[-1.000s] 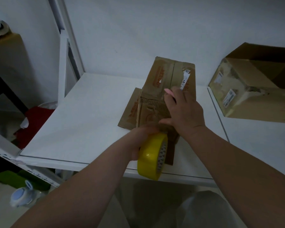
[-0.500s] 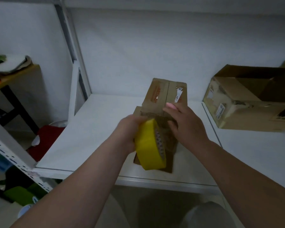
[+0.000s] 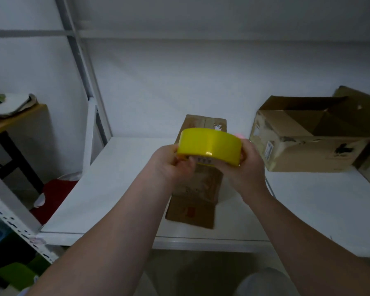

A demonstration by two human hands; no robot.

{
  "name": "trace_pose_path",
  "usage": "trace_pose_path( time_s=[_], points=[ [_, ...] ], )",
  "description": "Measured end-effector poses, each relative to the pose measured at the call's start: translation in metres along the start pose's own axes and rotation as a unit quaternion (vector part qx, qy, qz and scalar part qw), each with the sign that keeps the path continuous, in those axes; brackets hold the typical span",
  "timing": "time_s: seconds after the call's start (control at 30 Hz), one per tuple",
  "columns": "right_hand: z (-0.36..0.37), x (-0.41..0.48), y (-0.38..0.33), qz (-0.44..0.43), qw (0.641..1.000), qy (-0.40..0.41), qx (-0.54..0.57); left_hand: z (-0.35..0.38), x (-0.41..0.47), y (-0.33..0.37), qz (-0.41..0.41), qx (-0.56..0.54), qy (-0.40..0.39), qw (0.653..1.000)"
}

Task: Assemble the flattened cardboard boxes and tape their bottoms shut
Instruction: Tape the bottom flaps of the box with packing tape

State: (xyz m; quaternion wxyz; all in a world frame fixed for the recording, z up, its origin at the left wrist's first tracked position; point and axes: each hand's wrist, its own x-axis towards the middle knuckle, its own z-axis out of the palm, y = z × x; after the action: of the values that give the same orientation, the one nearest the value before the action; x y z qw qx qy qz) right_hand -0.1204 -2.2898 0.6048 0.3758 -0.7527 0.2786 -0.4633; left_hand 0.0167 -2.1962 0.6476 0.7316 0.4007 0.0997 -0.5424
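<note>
A yellow tape roll (image 3: 209,146) is held flat in the air between both hands, above the white shelf. My left hand (image 3: 171,165) grips its left side, thumb near the roll's lower edge. My right hand (image 3: 244,167) grips its right side. Below them a small brown cardboard box (image 3: 195,197) lies on the shelf, its far end leaning toward the back wall; the roll and hands hide its middle.
A larger open cardboard box (image 3: 308,144) lies on its side at the right of the white shelf (image 3: 107,189). A metal rack upright (image 3: 83,71) rises at the left. Beyond it stand a small table with clutter (image 3: 15,110) and a red object (image 3: 56,193) on the floor.
My left hand lifted the tape roll from the shelf's front edge and turned it flat. My right hand left the small box and took hold of the roll's right side.
</note>
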Motion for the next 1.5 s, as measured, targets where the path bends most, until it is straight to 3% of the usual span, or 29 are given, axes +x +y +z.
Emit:
trace_pose_path(
  time_s=[0.13, 0.4, 0.6, 0.8, 0.9, 1.0, 1.1, 1.5],
  points=[
    [-0.005, 0.007, -0.008, 0.059, 0.998, 0.016, 0.032, -0.005, 0.001, -0.003, 0.003, 0.117, 0.015, 0.993],
    [-0.001, 0.015, -0.014, 0.113, 0.992, 0.050, 0.013, 0.000, 0.004, 0.000, 0.108, 0.257, 0.033, 0.960],
    [0.003, 0.022, -0.019, 0.128, 0.990, 0.060, 0.001, 0.001, 0.006, 0.007, 0.230, 0.403, 0.031, 0.885],
    [0.006, 0.037, -0.024, 0.088, 0.991, 0.050, -0.082, 0.006, 0.009, 0.018, 0.319, 0.439, 0.068, 0.837],
    [-0.004, 0.051, -0.026, 0.077, 0.979, 0.054, -0.179, -0.002, 0.013, 0.038, 0.340, 0.393, 0.135, 0.844],
    [-0.011, 0.059, -0.024, 0.046, 0.959, 0.018, -0.278, -0.016, 0.014, 0.049, 0.320, 0.366, 0.151, 0.861],
    [-0.007, 0.059, -0.028, 0.027, 0.953, 0.009, -0.301, -0.027, 0.021, 0.044, 0.300, 0.364, 0.153, 0.869],
    [0.017, 0.060, -0.040, -0.113, 0.894, -0.031, -0.432, -0.066, 0.066, 0.040, 0.293, 0.406, 0.179, 0.847]
  ],
)
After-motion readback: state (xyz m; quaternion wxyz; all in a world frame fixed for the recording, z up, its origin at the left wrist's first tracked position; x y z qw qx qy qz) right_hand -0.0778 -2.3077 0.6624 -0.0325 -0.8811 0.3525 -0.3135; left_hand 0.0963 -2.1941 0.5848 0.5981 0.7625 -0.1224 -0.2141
